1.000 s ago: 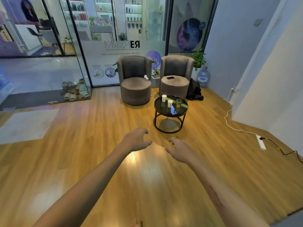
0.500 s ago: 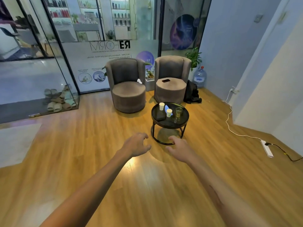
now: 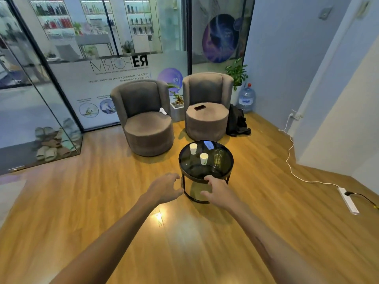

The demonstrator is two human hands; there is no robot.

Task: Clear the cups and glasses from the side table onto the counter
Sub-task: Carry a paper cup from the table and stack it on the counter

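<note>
Ahead, on the wooden floor (image 3: 256, 212), stands a round black side table (image 3: 205, 177) with a raised rim and a dark glass top. Three drinking vessels are on it. One white paper cup (image 3: 193, 148) stands near the far left edge; whether anything is in it cannot be told. A second paper cup (image 3: 204, 158) stands nearer the middle of the top, its mouth showing a pale yellowish inside, though liquid cannot be confirmed. A clear glass (image 3: 218, 158) stands toward the right edge, just beside the second cup and apart from it; its contents are not readable against the dark top.

Both bare arms reach forward. The left hand (image 3: 167, 188) hovers off the near left edge of the table, fingers loosely spread and curled, holding nothing. The right hand (image 3: 217, 188) is over the near edge, fingers (image 3: 209, 178) relaxed and apart, empty, with the fingertips at the rim; contact cannot be told. All three vessels lie beyond the fingers, further across the top.

Behind the table are two grey armchairs (image 3: 147, 119); a phone (image 3: 200, 107) lies on the right seat.
</note>
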